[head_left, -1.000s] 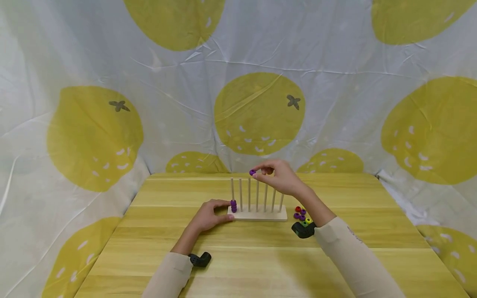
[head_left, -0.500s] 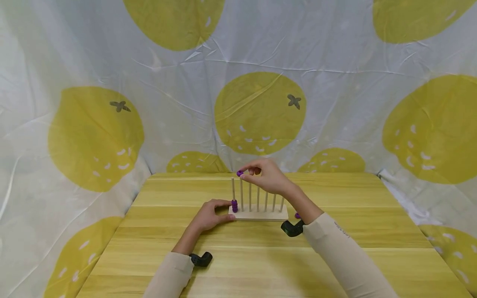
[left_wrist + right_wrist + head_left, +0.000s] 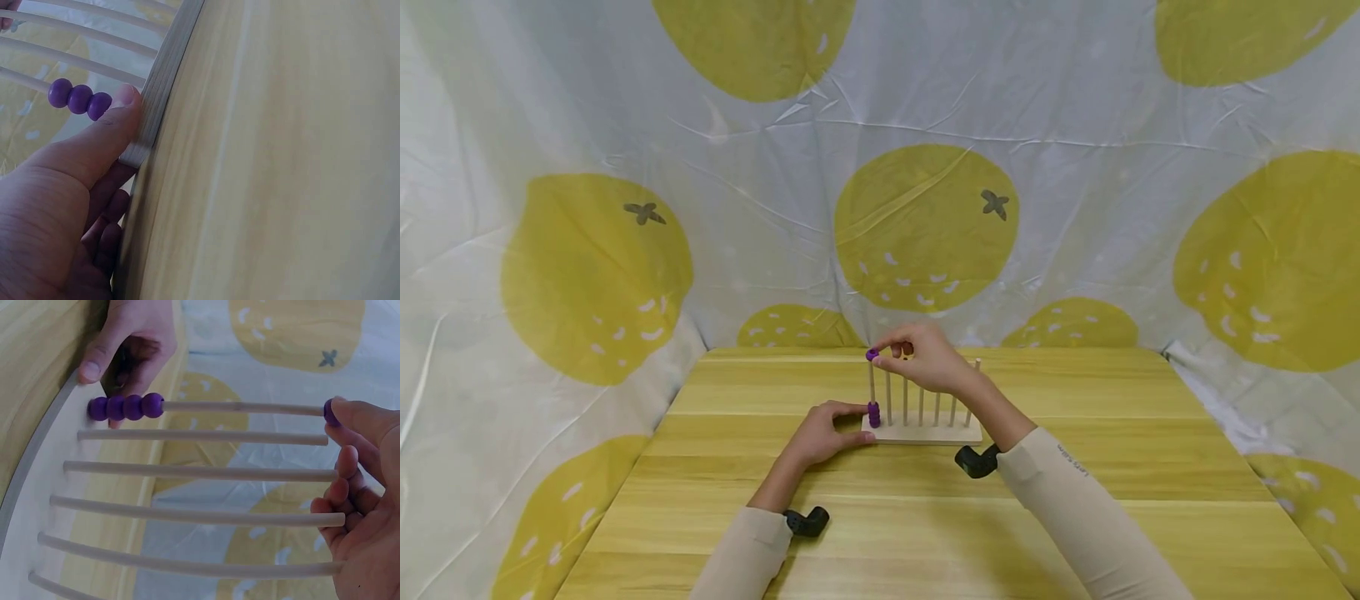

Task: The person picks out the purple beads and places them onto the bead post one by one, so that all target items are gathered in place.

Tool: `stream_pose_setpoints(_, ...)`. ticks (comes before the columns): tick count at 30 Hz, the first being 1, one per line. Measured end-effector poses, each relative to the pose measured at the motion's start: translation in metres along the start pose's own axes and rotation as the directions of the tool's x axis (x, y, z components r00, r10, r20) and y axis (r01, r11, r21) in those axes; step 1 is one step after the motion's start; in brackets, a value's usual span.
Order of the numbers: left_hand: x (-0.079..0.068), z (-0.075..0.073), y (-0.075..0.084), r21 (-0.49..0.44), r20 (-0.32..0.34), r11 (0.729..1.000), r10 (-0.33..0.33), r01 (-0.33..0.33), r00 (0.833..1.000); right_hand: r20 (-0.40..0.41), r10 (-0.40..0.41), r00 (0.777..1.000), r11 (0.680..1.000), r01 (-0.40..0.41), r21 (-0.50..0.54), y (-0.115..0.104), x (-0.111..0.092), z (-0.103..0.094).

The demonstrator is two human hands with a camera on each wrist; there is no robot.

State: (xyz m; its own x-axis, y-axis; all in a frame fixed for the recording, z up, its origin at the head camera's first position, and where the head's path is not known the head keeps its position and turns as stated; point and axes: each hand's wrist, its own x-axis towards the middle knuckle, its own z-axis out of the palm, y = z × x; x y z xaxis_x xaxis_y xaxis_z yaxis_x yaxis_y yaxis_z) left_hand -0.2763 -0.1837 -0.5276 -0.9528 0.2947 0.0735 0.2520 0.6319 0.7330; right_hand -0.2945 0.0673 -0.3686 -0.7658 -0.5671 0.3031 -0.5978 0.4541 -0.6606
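Observation:
A pale wooden rack (image 3: 925, 435) with a row of upright pegs stands on the table. My left hand (image 3: 820, 435) grips the left end of its base, thumb at the front edge and fingers behind. Several purple beads (image 3: 132, 407) are stacked at the bottom of the leftmost peg, close to that hand. Between thumb and index finger, my right hand (image 3: 925, 360) pinches another purple bead (image 3: 330, 412) right at the tip of this same peg. Its other fingers curl loosely near the tips of the neighbouring pegs, which carry no beads.
The wooden table (image 3: 880, 533) extends around the rack on all sides. Behind it hangs a pale cloth (image 3: 1067, 217) printed with big yellow fruits. Dark wrist-worn devices (image 3: 977, 461) sit at both cuffs, and the right forearm crosses over the table beside the rack's right end.
My right hand has moved left along the peg tops with the purple bead, reaching the leftmost peg. The forearm now covers the loose beads right of the rack. My left hand stays put.

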Motion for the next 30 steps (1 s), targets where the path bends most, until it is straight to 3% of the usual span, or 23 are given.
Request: stream_pose_setpoints(30, 0.0006, -0.0008, -0.0008, 0.012, -0.002, 1.0, 0.0, 0.0, 1.0, -0.014, 0.032, 0.999, 0.999, -0.032, -0.041, -0.0002, -0.003, 0.0056)
